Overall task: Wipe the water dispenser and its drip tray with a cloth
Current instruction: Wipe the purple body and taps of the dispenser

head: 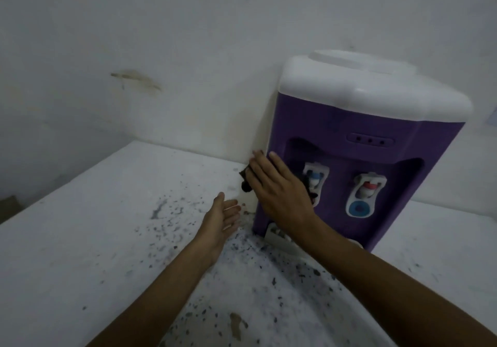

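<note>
White walls, a stained patch, and a speckled white counter (80, 212) fill my view. The purple dispenser (376, 120) stands against the wall at right. My right hand (279, 188) lies flat, fingers straight, pressing a dark cloth (245, 184) onto its left front corner; my left hand (223, 219) hovers open just beside the base. I'd keep the palm flat and sweep downward in overlapping strokes toward the tray (279, 239), partly hidden beneath my wrist. No brand or writing is legible.
</note>
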Tool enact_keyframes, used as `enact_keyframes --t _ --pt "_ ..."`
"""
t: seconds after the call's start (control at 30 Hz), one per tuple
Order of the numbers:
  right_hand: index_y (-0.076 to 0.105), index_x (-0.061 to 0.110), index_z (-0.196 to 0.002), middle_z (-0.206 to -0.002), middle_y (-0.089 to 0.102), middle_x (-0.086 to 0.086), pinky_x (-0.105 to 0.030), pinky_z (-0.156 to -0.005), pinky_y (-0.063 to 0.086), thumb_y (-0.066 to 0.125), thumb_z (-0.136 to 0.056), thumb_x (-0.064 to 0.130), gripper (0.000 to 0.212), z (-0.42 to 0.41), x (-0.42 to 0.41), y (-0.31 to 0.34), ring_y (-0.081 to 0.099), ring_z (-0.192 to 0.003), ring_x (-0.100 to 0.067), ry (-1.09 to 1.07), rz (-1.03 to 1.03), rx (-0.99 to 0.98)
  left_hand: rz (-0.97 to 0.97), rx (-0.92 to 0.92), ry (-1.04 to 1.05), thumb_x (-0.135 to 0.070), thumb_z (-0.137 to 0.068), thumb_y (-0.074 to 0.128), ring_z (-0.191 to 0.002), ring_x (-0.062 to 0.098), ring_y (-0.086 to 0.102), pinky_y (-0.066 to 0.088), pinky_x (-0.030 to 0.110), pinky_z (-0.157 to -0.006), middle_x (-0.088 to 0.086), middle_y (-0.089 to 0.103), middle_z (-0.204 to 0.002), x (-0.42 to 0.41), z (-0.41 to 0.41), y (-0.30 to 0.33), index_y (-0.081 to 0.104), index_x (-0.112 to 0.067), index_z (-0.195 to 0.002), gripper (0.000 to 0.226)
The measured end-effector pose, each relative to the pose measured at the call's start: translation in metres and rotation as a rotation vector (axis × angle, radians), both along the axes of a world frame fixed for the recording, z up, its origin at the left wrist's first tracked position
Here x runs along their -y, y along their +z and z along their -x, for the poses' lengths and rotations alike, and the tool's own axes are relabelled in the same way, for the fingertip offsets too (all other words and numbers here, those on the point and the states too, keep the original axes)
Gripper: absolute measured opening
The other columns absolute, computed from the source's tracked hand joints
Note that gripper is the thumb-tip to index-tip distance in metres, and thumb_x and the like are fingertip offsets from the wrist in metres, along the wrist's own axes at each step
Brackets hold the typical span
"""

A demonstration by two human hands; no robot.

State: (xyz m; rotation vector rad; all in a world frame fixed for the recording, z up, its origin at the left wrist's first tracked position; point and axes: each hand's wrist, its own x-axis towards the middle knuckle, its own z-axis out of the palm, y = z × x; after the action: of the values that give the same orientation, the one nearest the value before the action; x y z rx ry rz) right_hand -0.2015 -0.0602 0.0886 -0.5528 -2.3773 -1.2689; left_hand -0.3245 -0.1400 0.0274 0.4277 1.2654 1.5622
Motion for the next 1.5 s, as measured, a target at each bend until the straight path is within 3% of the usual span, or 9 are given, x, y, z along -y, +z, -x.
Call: enact_keyframes --t 0.3,0.63,0.8,0.87,1.0,1.13,1.3,1.4,1.5 --pt "0.048 0.001 -0.129 -0.141 0.046 -0.018 -0.044 -0.117 0.008 0.048 -0.092 0.026 0.045 0.019 0.011 -0.081 0.029 -0.139 -0.035 -0.187 0.249 0.249 0.029 -0.072 0.273 -0.038 -0.100 0.033 -0.116 0.019 0.051 0.041 0.033 -0.099 0.008 0.054 -0.131 0.004 0.003 -0.009 0.054 -0.008 -0.127 0.045" --pt "0.057 0.015 -0.117 -0.123 0.059 -0.002 -0.032 -0.116 0.017 0.054 -0.081 0.012 0.036 0.037 0.022 -0.117 0.046 -0.124 -0.021 0.145 0.732 -0.208 0.011 -0.112 0.338 -0.031 -0.097 0.040 -0.096 0.009 0.056 0.043 0.026 -0.081 0.004 0.058 -0.120 0.013 0.001 -0.010 0.061 -0.014 -0.114 0.032" --pt "0.063 0.020 -0.103 -0.101 0.063 0.005 -0.024 -0.102 0.030 0.056 -0.087 0.009 0.020 0.034 0.028 -0.108 0.051 -0.099 -0.009 0.296 1.148 -0.426 -0.009 -0.256 0.441 -0.031 -0.094 0.043 -0.113 0.018 0.051 0.042 0.030 -0.090 0.001 0.055 -0.120 0.019 0.006 -0.010 0.062 -0.026 -0.109 0.024" --pt "0.062 0.019 -0.111 -0.105 0.063 0.002 -0.016 -0.085 0.035 0.050 -0.093 0.013 0.022 0.027 0.029 -0.100 0.051 -0.095 -0.010 0.319 1.345 -0.420 -0.019 -0.314 0.429 -0.031 -0.094 0.041 -0.113 0.019 0.051 0.043 0.034 -0.093 0.000 0.055 -0.120 0.023 0.010 -0.008 0.062 -0.030 -0.103 0.023" --pt "0.054 0.024 -0.122 -0.114 0.062 0.002 -0.023 -0.086 0.046 0.039 -0.100 0.017 0.027 0.016 0.026 -0.089 0.056 -0.102 -0.012 0.275 1.649 -0.522 -0.031 -0.389 0.378 -0.033 -0.096 0.038 -0.108 0.019 0.051 0.042 0.038 -0.092 -0.003 0.054 -0.120 0.029 0.010 -0.001 0.061 -0.038 -0.097 0.024" --pt "0.055 0.024 -0.121 -0.113 0.061 0.006 -0.010 -0.081 0.043 0.043 -0.100 0.023 0.024 -0.003 0.032 -0.067 0.057 -0.101 -0.004 0.235 1.821 -0.791 -0.154 -0.514 0.301 -0.026 -0.099 0.037 -0.111 0.012 0.053 0.042 0.028 -0.088 -0.008 0.059 -0.118 0.031 -0.003 0.009 0.063 -0.028 -0.103 0.026" --pt "0.059 0.037 -0.108 -0.108 0.066 0.009 -0.019 -0.080 0.051 0.046 -0.099 0.028 0.018 -0.042 0.049 -0.046 0.063 -0.096 -0.006 0.249 1.971 -1.086 -0.251 -0.649 0.166 -0.023 -0.098 0.044 -0.108 0.005 0.056 0.045 0.028 -0.092 -0.016 0.061 -0.112 0.029 -0.028 0.018 0.063 -0.029 -0.104 0.020" --pt "0.061 0.034 -0.107 -0.105 0.070 -0.001 -0.029 -0.072 0.056 0.047 -0.098 0.025 0.019 -0.064 0.055 -0.034 0.068 -0.090 -0.018 0.321 2.127 -1.353 -0.285 -0.711 0.105 -0.019 -0.097 0.047 -0.105 -0.004 0.054 0.044 0.014 -0.086 -0.018 0.060 -0.111 0.027 -0.042 0.023 0.062 -0.030 -0.103 0.019" --pt "0.062 0.034 -0.110 -0.109 0.070 -0.004 -0.040 -0.081 0.056 0.048 -0.097 0.026 0.020 -0.087 0.062 -0.028 0.068 -0.096 -0.024 0.349 2.150 -1.456 -0.304 -0.725 0.019 -0.018 -0.096 0.049 -0.104 -0.002 0.056 0.045 0.015 -0.088 -0.015 0.063 -0.108 0.022 -0.053 0.026 0.063 -0.029 -0.100 0.019"
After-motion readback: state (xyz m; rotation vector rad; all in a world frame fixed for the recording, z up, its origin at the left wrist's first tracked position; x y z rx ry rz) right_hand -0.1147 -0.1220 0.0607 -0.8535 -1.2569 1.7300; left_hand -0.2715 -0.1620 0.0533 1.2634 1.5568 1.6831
